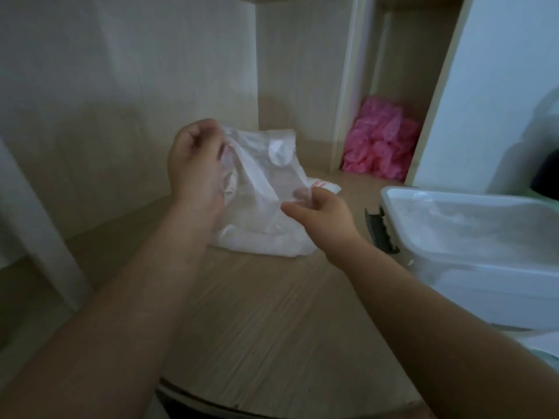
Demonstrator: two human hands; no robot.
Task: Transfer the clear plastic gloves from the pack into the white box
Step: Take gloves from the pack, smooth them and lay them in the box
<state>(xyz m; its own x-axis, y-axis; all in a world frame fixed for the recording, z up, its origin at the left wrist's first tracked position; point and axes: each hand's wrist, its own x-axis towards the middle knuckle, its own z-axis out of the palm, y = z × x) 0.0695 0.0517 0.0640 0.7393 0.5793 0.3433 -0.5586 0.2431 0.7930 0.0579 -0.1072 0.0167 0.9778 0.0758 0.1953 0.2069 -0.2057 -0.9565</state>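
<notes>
**Left hand** [193,164], at 10 o'clock from frame centre: fingers curled, gripping the upper edge of a clear film [260,176].

**Right hand** [320,213], at 4 o'clock from the left hand: thumb and fingers pinching the film's lower right edge. The film is held up between both hands. Whether it is a single glove or the wrapper cannot be told.

**Pack** [266,241]: a white, crumpled heap lying on the table [272,328], directly under the film and between the two wrists. A red-printed corner shows at 12 o'clock from the right hand.

**Box** [472,282]: white and open-topped, at 3 o'clock from the pack and apart from it, at the table's right side. Clear plastic lies inside. A dark latch [381,229] sits on its left wall, facing the pack.

**Pink plastic** [381,143]: a crumpled pile in a nook [402,55] at 1 o'clock from the pack.
</notes>
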